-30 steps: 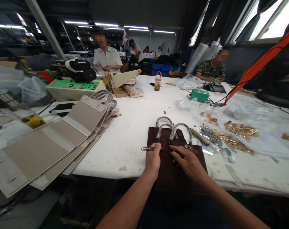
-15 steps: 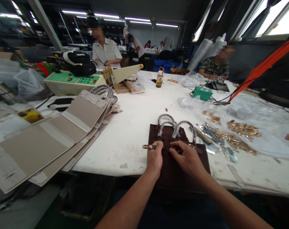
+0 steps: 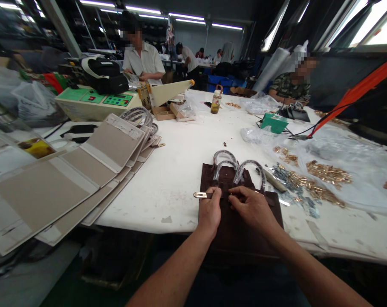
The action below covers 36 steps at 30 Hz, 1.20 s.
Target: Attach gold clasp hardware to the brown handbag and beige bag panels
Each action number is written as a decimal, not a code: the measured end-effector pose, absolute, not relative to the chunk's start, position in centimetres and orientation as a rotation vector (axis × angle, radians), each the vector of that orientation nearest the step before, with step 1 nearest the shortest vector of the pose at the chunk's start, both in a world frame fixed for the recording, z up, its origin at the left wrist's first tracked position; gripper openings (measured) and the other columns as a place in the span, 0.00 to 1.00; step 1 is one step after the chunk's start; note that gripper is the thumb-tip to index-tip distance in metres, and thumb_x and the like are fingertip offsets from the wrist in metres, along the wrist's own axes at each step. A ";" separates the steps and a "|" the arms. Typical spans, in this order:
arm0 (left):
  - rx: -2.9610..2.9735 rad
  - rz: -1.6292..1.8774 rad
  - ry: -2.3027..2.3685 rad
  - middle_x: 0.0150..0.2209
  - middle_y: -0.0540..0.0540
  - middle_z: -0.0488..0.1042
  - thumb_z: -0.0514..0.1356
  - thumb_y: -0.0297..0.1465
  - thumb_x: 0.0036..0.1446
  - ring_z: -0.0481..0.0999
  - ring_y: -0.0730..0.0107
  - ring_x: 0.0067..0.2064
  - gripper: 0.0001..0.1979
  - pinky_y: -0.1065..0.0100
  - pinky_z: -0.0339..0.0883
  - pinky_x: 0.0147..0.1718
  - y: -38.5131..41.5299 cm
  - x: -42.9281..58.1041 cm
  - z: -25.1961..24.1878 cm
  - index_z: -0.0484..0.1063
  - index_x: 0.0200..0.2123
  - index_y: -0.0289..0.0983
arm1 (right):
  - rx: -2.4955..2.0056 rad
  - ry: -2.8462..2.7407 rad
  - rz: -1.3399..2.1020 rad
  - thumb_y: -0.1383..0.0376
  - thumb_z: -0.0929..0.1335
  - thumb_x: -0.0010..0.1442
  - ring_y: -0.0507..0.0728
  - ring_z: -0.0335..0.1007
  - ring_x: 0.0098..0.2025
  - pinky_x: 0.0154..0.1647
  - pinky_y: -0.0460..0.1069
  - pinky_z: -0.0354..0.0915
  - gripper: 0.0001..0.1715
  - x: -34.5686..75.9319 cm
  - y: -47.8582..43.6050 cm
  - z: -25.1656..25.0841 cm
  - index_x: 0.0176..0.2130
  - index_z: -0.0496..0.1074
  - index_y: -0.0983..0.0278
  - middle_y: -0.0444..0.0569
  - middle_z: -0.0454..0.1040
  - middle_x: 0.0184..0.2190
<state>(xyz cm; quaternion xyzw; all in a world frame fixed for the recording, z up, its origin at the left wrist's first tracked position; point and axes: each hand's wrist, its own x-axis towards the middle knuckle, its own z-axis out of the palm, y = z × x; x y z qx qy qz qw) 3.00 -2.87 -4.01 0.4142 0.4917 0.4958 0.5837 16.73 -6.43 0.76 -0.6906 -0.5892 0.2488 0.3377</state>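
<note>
A dark brown handbag (image 3: 229,230) lies at the table's near edge, its two looped handles (image 3: 252,162) wrapped in clear plastic. My left hand (image 3: 210,209) is closed on a narrow brown strap (image 3: 200,195), whose gold metal end sticks out to the left past the thumb. Just to the right, over the bag's upper part, my right hand (image 3: 253,208) is pinched, thumb against fingers. A tiny gold glint shows by its fingertips; what they hold is too small to make out.
Gold and grey metal fittings (image 3: 327,172) lie in heaps on plastic at the right. Stacked beige panels (image 3: 81,166) cover the left side. A green-topped machine (image 3: 97,104), a bottle (image 3: 216,102) and a green box (image 3: 274,123) stand farther back. Two people sit across the table.
The strap's metal end has turned in my left hand and now shows a brighter gold face. Both hands stay over the bag; the view has shifted slightly.
</note>
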 end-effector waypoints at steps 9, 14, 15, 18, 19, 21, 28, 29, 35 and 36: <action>1.000 1.170 1.109 0.33 0.48 0.77 0.59 0.41 0.60 0.75 0.59 0.41 0.12 0.65 0.65 0.44 -2.9 3.1 -4.5 0.77 0.33 0.40 | -1.851 -1.665 0.617 0.60 0.68 0.60 0.58 0.77 0.31 0.34 0.51 0.67 0.11 16.8 -5.2 0.9 0.40 0.78 0.61 0.46 0.79 0.27; 1.090 1.183 1.094 0.34 0.48 0.78 0.58 0.40 0.62 0.75 0.60 0.41 0.12 0.65 0.65 0.45 -3.0 3.0 -4.2 0.77 0.33 0.41 | -1.808 -1.587 0.605 0.61 0.67 0.60 0.56 0.74 0.28 0.33 0.49 0.66 0.14 16.1 -5.0 0.6 0.46 0.73 0.62 0.43 0.76 0.27; 1.100 1.187 1.090 0.34 0.48 0.78 0.58 0.40 0.62 0.75 0.60 0.41 0.12 0.65 0.65 0.45 -3.0 3.0 -4.2 0.77 0.33 0.41 | -1.802 -1.568 0.613 0.61 0.68 0.60 0.55 0.73 0.28 0.32 0.49 0.66 0.15 16.1 -5.0 0.6 0.47 0.71 0.62 0.42 0.76 0.27; 1.091 1.197 1.088 0.35 0.48 0.78 0.58 0.40 0.62 0.75 0.60 0.42 0.11 0.65 0.65 0.46 -3.0 2.9 -4.2 0.77 0.34 0.41 | -1.800 -1.540 0.619 0.59 0.69 0.60 0.55 0.72 0.27 0.32 0.49 0.65 0.14 16.1 -5.2 0.8 0.46 0.71 0.61 0.42 0.75 0.26; 1.081 1.196 1.093 0.36 0.48 0.79 0.59 0.40 0.62 0.76 0.60 0.43 0.11 0.65 0.65 0.46 -3.0 2.9 -4.2 0.78 0.35 0.41 | -1.806 -1.531 0.611 0.58 0.69 0.60 0.55 0.72 0.27 0.32 0.49 0.65 0.14 16.2 -5.3 0.7 0.45 0.71 0.61 0.42 0.75 0.26; 1.057 1.190 1.108 0.36 0.48 0.79 0.59 0.41 0.62 0.76 0.60 0.43 0.11 0.65 0.65 0.46 -3.1 2.9 -4.4 0.78 0.36 0.41 | -1.824 -1.505 0.604 0.55 0.70 0.60 0.56 0.73 0.27 0.31 0.50 0.65 0.13 16.3 -5.7 0.6 0.42 0.72 0.60 0.43 0.76 0.26; 1.026 1.182 1.122 0.34 0.49 0.78 0.60 0.41 0.62 0.76 0.60 0.42 0.12 0.65 0.66 0.45 -2.8 3.0 -4.6 0.78 0.35 0.40 | -1.796 -1.377 0.722 0.51 0.69 0.64 0.56 0.73 0.24 0.28 0.49 0.63 0.17 16.3 -6.6 0.1 0.32 0.75 0.60 0.44 0.75 0.21; 1.022 1.174 1.119 0.34 0.49 0.78 0.60 0.41 0.62 0.76 0.60 0.41 0.12 0.65 0.66 0.44 -2.8 3.0 -4.6 0.78 0.35 0.40 | -1.797 -1.365 0.737 0.51 0.69 0.64 0.56 0.73 0.24 0.27 0.48 0.63 0.17 16.3 -6.5 0.0 0.32 0.75 0.60 0.43 0.75 0.20; 1.063 1.179 1.181 0.41 0.45 0.81 0.62 0.45 0.61 0.77 0.57 0.47 0.16 0.62 0.66 0.50 -2.7 2.8 -5.1 0.80 0.41 0.39 | -1.760 -1.295 0.834 0.53 0.69 0.64 0.54 0.72 0.20 0.24 0.46 0.61 0.18 16.3 -5.4 -0.6 0.28 0.72 0.62 0.42 0.73 0.18; 1.064 1.188 1.193 0.43 0.45 0.81 0.63 0.45 0.61 0.77 0.56 0.48 0.17 0.61 0.66 0.52 -2.7 2.8 -5.2 0.80 0.42 0.39 | -1.735 -1.283 0.844 0.54 0.69 0.64 0.54 0.72 0.21 0.24 0.46 0.61 0.17 16.3 -5.3 -0.6 0.29 0.72 0.62 0.42 0.73 0.18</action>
